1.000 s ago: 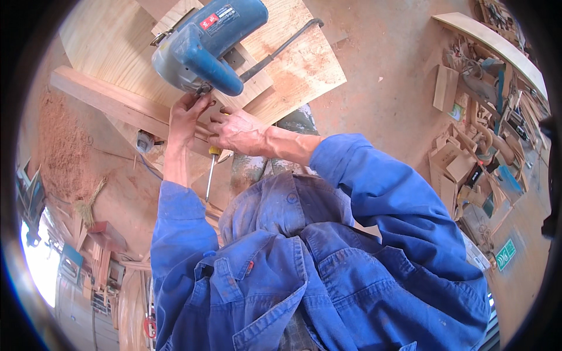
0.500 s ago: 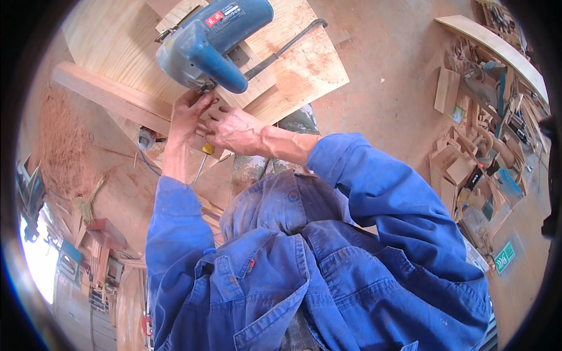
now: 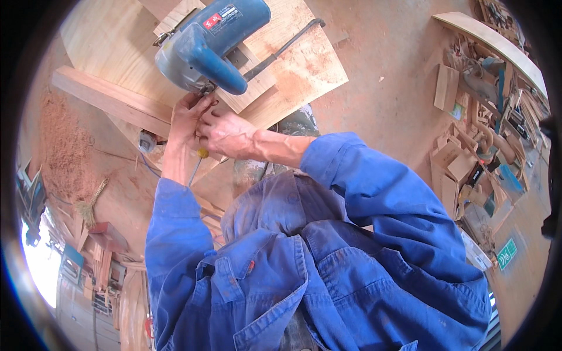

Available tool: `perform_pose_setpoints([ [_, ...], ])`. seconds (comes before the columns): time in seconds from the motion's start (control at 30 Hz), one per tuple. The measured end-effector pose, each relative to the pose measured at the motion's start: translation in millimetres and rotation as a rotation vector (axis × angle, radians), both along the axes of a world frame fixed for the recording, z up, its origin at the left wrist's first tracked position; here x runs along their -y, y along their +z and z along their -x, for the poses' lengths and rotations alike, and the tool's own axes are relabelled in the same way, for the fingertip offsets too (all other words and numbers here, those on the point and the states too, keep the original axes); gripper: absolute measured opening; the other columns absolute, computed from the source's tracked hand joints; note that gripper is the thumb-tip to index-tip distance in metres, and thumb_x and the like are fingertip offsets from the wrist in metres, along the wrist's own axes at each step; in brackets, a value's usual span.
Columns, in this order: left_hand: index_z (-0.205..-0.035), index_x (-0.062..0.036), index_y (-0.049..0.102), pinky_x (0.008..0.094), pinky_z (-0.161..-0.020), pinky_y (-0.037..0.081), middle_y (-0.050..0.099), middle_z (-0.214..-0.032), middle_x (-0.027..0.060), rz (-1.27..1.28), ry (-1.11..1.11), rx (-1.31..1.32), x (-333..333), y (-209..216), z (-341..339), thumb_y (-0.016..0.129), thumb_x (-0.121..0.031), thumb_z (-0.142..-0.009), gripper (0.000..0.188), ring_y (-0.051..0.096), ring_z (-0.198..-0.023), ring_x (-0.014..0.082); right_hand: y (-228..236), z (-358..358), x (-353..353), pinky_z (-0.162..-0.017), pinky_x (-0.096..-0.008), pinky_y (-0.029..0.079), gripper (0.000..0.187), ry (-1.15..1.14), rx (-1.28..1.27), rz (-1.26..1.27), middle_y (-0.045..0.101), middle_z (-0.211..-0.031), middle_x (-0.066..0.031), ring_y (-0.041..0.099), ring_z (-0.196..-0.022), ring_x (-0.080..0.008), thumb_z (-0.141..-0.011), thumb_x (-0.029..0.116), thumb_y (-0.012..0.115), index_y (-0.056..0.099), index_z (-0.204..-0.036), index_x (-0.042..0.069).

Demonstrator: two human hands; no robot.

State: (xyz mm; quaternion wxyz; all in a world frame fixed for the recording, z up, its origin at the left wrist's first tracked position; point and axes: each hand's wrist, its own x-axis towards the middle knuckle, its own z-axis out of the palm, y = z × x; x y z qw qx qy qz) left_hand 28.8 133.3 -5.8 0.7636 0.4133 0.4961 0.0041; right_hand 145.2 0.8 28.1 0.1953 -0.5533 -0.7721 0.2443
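Note:
A blue circular saw (image 3: pixel 202 50) lies on its side on pale boards in front of me. At the near end of its base, my left hand (image 3: pixel 188 115) reaches up with thumb and fingers closed by a small metal part; what they pinch is hidden. My right hand (image 3: pixel 227 133) comes in from the right, fingers curled and close against the left hand. Below its curled fingers juts a screwdriver (image 3: pixel 202 152) with a yellow handle, its metal shaft pointing down toward my left sleeve. The right hand's grip on the handle is partly covered.
Under the saw are a wide pale board (image 3: pixel 310 64) and a long reddish timber (image 3: pixel 111 96). A black cord (image 3: pixel 287 45) leaves the saw. Sawdust (image 3: pixel 67 146) and a small hand broom (image 3: pixel 88 205) are at left. Wood scraps (image 3: pixel 456 152) pile up at right.
My right hand has shifted slightly left, closer to the left hand, and the screwdriver has moved and tilted with it. The left hand stays by the saw.

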Motion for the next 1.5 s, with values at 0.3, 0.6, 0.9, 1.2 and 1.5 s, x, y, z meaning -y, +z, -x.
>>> perform_pose_setpoints([
  [0.3,-0.107,0.0023,0.069,0.0278,-0.082,0.055,0.072,-0.101,0.0066,-0.020,0.000,-0.002,-1,5,-5,0.073,-0.009,-0.095,0.017,0.069,-0.093,0.0148,-18,-8,1,-0.084,-0.0389,0.055,0.020,-0.073,0.029,-0.113,0.066,-0.103,-0.0057,0.061,-0.108,-0.0259,-0.078,0.021,0.069,0.074,-0.095,0.011],
  [0.6,-0.111,0.0023,0.070,0.0281,-0.084,0.054,0.072,-0.104,0.0068,-0.036,0.015,0.049,0,3,-4,0.073,-0.010,-0.095,0.020,0.069,-0.095,0.0140,6,-15,7,-0.090,-0.0396,0.053,0.022,-0.004,-0.053,-0.018,0.062,-0.104,-0.0069,0.061,-0.103,-0.0253,-0.077,0.017,0.068,0.069,-0.097,0.008],
  [0.9,-0.112,0.0030,0.070,0.0276,-0.080,0.055,0.072,-0.104,0.0078,0.023,0.011,0.022,-2,4,-5,0.074,-0.012,-0.095,0.023,0.068,-0.094,0.0130,-8,-16,-1,-0.095,-0.0392,0.053,0.033,-0.016,-0.059,-0.047,0.063,-0.112,-0.0068,0.060,-0.109,-0.0269,-0.078,0.013,0.067,0.069,-0.110,0.008],
  [1.2,-0.120,-0.0001,0.067,0.0307,-0.088,0.056,0.071,-0.109,0.0075,0.020,-0.052,0.030,-6,-4,2,0.073,-0.013,-0.095,0.029,0.069,-0.099,0.0169,-1,-21,3,-0.095,-0.0373,0.052,0.026,-0.037,-0.051,-0.126,0.064,-0.107,-0.0045,0.061,-0.106,-0.0262,-0.080,0.014,0.064,0.071,-0.106,0.011],
  [1.5,-0.118,0.0025,0.069,0.0318,-0.094,0.051,0.071,-0.106,0.0067,-0.077,0.010,0.027,8,6,-9,0.072,-0.017,-0.096,0.030,0.066,-0.098,0.0150,36,-82,105,-0.084,-0.0449,0.053,0.025,-0.215,-0.327,0.412,0.064,-0.099,-0.0121,0.063,-0.100,-0.0332,-0.084,0.012,0.069,0.068,-0.108,0.006],
])
